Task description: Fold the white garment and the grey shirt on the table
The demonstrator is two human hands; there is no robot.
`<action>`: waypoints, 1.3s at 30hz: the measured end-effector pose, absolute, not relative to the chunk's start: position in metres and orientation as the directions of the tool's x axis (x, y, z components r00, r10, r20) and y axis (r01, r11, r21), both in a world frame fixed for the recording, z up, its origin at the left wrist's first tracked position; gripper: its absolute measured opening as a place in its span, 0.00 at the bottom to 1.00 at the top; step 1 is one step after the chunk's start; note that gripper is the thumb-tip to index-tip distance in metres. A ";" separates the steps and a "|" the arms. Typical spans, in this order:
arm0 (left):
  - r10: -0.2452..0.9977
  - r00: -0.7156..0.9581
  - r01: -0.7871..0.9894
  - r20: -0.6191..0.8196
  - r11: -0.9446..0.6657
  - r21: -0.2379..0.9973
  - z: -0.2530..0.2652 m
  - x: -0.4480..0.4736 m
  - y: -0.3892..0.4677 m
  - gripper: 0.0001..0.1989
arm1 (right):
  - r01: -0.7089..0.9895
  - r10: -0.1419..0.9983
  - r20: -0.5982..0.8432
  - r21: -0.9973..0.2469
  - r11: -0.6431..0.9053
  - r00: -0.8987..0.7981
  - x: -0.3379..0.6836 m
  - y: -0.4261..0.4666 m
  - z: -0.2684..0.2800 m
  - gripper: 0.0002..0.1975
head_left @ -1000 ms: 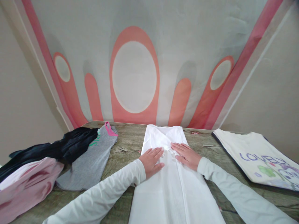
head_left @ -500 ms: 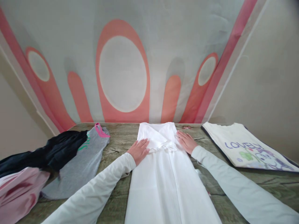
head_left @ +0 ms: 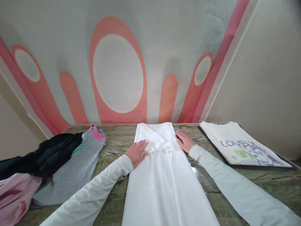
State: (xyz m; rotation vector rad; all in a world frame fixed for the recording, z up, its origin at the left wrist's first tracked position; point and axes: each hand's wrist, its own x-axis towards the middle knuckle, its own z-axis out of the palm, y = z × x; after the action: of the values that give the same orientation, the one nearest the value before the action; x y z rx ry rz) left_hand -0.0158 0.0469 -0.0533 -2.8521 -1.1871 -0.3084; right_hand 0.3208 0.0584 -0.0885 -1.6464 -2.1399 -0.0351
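A long white dress [head_left: 162, 182] lies lengthwise in front of me, its folded top near the far table edge and its lower part running out of view at the bottom. My left hand [head_left: 138, 153] rests flat on the left side of the dress, just below the crossed layers at the top. On the other side, my right hand [head_left: 185, 141] lies with fingers stretched out against the right edge of the dress, partly on the wood. Neither hand grips the cloth.
At the left lie a grey shirt [head_left: 72, 169] with a pink collar, a black garment [head_left: 44, 153] and a pink garment [head_left: 17, 196]. A white printed shirt [head_left: 244, 147] lies folded at the right. The wooden table [head_left: 117, 131] meets a patterned wall hanging [head_left: 117, 72] behind.
The view has shifted slightly, so everything sits a little further left. Both hands stay at about the same places on the dress.
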 end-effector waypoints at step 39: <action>0.883 0.445 0.890 0.152 -0.455 0.036 -0.058 -0.034 0.138 0.23 | 0.856 0.860 0.385 -0.260 0.448 -0.333 0.310 0.056 -0.093 0.22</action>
State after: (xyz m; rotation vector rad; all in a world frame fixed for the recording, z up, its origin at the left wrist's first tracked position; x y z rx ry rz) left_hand -0.0336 0.1380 -0.0585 -2.6281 -1.6137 -0.2297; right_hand 0.3099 0.0558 -0.0935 -1.4385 -2.2353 0.0140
